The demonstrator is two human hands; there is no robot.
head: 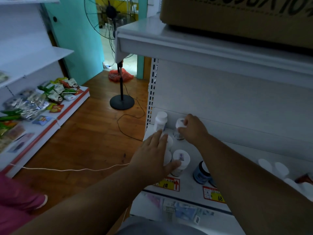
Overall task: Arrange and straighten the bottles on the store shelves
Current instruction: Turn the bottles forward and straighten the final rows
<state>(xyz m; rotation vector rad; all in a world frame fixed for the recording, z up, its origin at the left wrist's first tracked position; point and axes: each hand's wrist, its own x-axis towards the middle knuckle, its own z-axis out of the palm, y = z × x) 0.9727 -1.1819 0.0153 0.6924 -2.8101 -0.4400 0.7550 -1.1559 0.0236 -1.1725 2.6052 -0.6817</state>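
mid-straightening: right hand [191, 131] fingers clamped on rear bottle's cap [179, 123], left hand [152, 155] fingers flat against front bottles [167, 150]; next, likely nudge them into line.

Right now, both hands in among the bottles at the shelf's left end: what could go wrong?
1. The left hand lies flat across two white-capped bottles near the shelf front edge; a sideways push could tip one to the floor.
2. The right hand pinches the cap of a back-row bottle; lifting by the cap alone, it could slip.
3. The right forearm passes over the dark blue jar and may knock it.
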